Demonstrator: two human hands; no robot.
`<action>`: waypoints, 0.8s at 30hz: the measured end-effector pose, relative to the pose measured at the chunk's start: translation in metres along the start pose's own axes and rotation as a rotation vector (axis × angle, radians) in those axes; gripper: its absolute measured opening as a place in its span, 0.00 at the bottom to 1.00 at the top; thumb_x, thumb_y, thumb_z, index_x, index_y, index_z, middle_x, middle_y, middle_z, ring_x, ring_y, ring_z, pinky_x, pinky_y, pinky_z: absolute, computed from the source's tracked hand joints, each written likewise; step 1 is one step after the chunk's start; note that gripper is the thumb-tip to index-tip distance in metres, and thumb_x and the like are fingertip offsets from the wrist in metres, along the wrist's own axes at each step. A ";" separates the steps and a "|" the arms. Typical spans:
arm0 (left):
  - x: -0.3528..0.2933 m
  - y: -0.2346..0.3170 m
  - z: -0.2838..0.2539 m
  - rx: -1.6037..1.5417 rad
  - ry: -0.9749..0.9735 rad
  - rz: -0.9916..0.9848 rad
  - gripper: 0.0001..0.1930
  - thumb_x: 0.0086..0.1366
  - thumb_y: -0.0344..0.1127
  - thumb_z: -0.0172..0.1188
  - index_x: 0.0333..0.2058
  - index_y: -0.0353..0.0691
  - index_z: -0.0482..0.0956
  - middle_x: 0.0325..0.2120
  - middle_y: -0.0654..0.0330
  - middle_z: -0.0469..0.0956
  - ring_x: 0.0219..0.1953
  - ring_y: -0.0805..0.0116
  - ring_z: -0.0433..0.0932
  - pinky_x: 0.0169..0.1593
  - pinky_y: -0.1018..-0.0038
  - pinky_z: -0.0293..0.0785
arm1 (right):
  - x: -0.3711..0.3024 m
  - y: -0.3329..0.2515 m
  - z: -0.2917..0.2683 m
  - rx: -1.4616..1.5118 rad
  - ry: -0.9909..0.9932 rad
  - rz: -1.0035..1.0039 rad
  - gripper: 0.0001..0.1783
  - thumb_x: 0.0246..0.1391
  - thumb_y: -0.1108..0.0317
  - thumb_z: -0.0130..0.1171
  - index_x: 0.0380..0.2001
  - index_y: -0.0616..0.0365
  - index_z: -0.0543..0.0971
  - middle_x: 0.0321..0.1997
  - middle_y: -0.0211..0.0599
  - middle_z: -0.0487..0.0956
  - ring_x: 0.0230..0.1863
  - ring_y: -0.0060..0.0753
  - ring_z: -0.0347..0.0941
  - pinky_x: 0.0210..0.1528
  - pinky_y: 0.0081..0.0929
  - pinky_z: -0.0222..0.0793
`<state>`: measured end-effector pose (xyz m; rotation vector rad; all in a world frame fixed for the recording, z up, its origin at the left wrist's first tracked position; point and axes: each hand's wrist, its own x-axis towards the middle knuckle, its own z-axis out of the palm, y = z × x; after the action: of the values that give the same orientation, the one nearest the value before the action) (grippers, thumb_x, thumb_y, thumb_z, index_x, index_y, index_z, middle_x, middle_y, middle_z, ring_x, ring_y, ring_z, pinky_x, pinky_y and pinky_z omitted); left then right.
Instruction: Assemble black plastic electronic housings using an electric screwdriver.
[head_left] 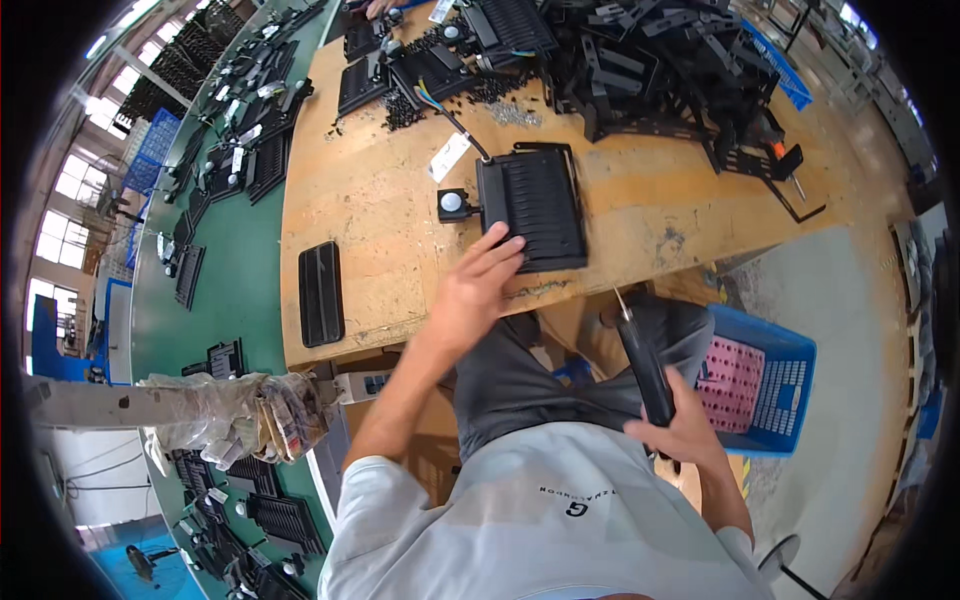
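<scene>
A black floodlight [535,205] with a ribbed back lies near the front edge of the wooden workbench [385,220]. A small sensor head with a white dome [452,202] sticks out on its left side, and a cable with a white tag [449,157] leads away from the top. My left hand [475,290] rests on the floodlight's lower left part, fingers stretched out over it. Off the bench edge, above my lap, my right hand [685,425] is wrapped round a black electric screwdriver [645,365]. Its thin bit points up toward the bench edge.
A black flat part [321,294] lies at the bench's left. A heap of black brackets [650,70] covers the back right, beside loose screws [515,112] and more floodlights. Along the left runs a green conveyor [235,280] carrying floodlights. A blue crate [785,385] stands on my right.
</scene>
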<state>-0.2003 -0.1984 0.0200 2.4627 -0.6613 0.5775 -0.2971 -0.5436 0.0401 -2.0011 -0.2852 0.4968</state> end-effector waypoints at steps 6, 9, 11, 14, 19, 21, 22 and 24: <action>-0.011 -0.035 -0.082 0.078 0.169 -0.305 0.19 0.57 0.30 0.66 0.49 0.39 0.83 0.59 0.47 0.73 0.64 0.44 0.68 0.66 0.55 0.64 | -0.013 0.030 0.012 0.503 -0.016 0.263 0.35 0.44 0.72 0.73 0.55 0.60 0.68 0.26 0.30 0.75 0.22 0.22 0.74 0.23 0.25 0.70; -0.005 0.001 -0.076 0.254 0.032 -0.334 0.33 0.56 0.50 0.69 0.58 0.38 0.77 0.63 0.40 0.67 0.67 0.38 0.62 0.67 0.49 0.59 | -0.003 0.030 0.015 0.695 -0.030 0.303 0.35 0.47 0.76 0.69 0.58 0.61 0.65 0.26 0.32 0.74 0.17 0.24 0.72 0.19 0.26 0.69; 0.001 0.000 -0.049 0.356 -0.088 -0.350 0.47 0.51 0.62 0.69 0.63 0.37 0.70 0.66 0.36 0.60 0.68 0.32 0.56 0.69 0.45 0.53 | 0.006 0.025 0.015 0.709 -0.064 0.297 0.35 0.48 0.76 0.70 0.57 0.61 0.65 0.26 0.33 0.74 0.18 0.24 0.73 0.19 0.26 0.69; 0.007 -0.007 -0.033 0.375 -0.161 -0.511 0.44 0.52 0.55 0.70 0.64 0.39 0.71 0.69 0.40 0.58 0.69 0.36 0.58 0.71 0.50 0.55 | 0.015 0.028 0.014 0.648 -0.120 0.245 0.37 0.47 0.76 0.68 0.60 0.62 0.64 0.26 0.35 0.75 0.17 0.26 0.74 0.19 0.25 0.70; 0.006 -0.033 -0.071 0.158 -0.348 -0.291 0.35 0.50 0.32 0.71 0.61 0.49 0.77 0.72 0.56 0.58 0.73 0.39 0.52 0.74 0.52 0.55 | 0.015 0.036 0.015 0.725 -0.173 0.199 0.39 0.47 0.72 0.71 0.60 0.62 0.64 0.27 0.36 0.75 0.18 0.27 0.74 0.20 0.26 0.71; 0.017 -0.051 -0.081 0.014 -0.511 -0.052 0.37 0.47 0.23 0.68 0.59 0.54 0.79 0.71 0.59 0.59 0.73 0.42 0.52 0.74 0.52 0.56 | 0.015 0.037 0.016 0.790 -0.193 0.186 0.39 0.47 0.71 0.72 0.61 0.62 0.64 0.27 0.36 0.75 0.18 0.27 0.74 0.20 0.26 0.71; 0.023 -0.051 -0.083 0.020 -0.459 -0.054 0.36 0.45 0.18 0.63 0.55 0.56 0.83 0.71 0.60 0.60 0.74 0.42 0.52 0.73 0.53 0.58 | 0.015 0.037 0.016 0.890 -0.225 0.189 0.40 0.46 0.73 0.71 0.61 0.62 0.63 0.27 0.36 0.75 0.20 0.27 0.74 0.22 0.26 0.71; 0.033 -0.065 -0.074 0.033 -0.416 -0.076 0.35 0.44 0.16 0.60 0.52 0.55 0.85 0.71 0.60 0.60 0.73 0.44 0.54 0.72 0.55 0.60 | 0.019 0.035 0.016 0.986 -0.262 0.188 0.40 0.46 0.75 0.71 0.62 0.62 0.63 0.28 0.35 0.75 0.21 0.26 0.74 0.24 0.26 0.71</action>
<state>-0.1576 -0.1187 0.0699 2.6497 -0.7131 0.0422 -0.2885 -0.5396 -0.0017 -1.0025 0.0117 0.8243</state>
